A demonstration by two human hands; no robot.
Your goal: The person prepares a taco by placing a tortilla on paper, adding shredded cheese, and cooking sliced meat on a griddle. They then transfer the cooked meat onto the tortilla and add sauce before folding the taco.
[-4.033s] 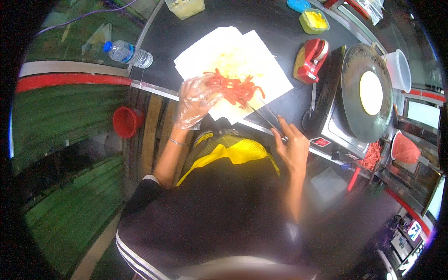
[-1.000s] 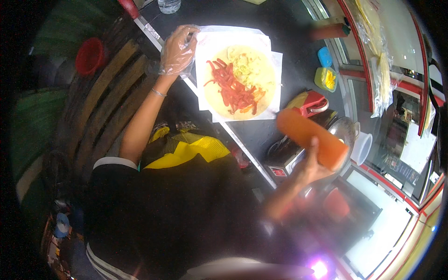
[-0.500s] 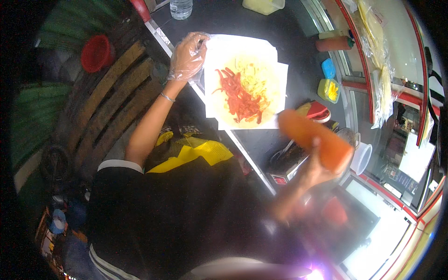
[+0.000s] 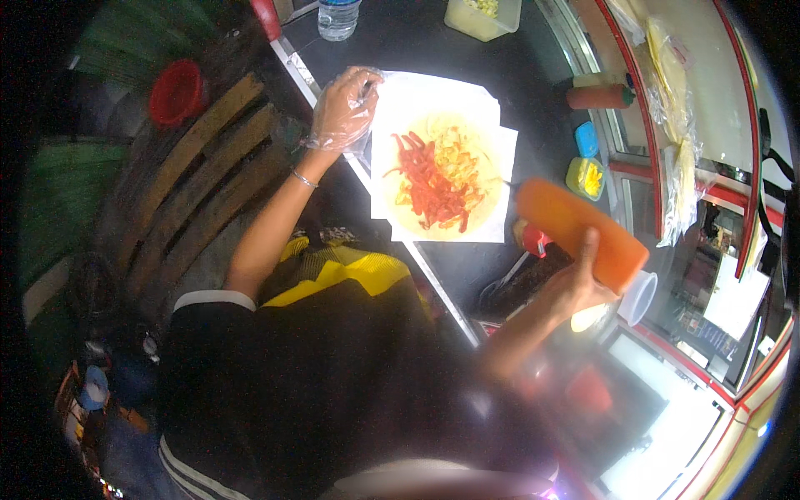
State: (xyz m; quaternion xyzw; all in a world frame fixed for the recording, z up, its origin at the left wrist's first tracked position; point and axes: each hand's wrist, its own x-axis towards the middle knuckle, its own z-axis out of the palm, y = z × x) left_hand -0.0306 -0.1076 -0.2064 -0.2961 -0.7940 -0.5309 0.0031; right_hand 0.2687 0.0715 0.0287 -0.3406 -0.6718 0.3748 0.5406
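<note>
My right hand (image 4: 576,287) is wrapped round an orange squeeze bottle (image 4: 579,229), its thumb along the side. The bottle lies tilted, its nozzle end toward a round flatbread (image 4: 422,129) on white sheets of paper (image 4: 396,87). Red strips (image 4: 421,187) cover the flatbread's left and middle. Pale shreds (image 4: 454,146) beside them carry orange sauce. My left hand (image 4: 346,108), in a clear plastic glove, is closed at the upper left edge of the paper, fingers curled; its fingertips are partly hidden.
On the dark counter (image 4: 400,42) stand a water bottle (image 4: 337,21) and a pale tub (image 4: 483,21). Along the right lie a reddish bottle (image 4: 602,97) and a small box with yellow pieces (image 4: 586,177). A glass case (image 4: 658,408) stands lower right; a red basin (image 4: 177,93) is at left.
More orange sauce shows over the pale shreds. The orange bottle has shifted slightly right and sits sharper in view. My left hand stays at the paper's edge; the whole view has shifted a little.
</note>
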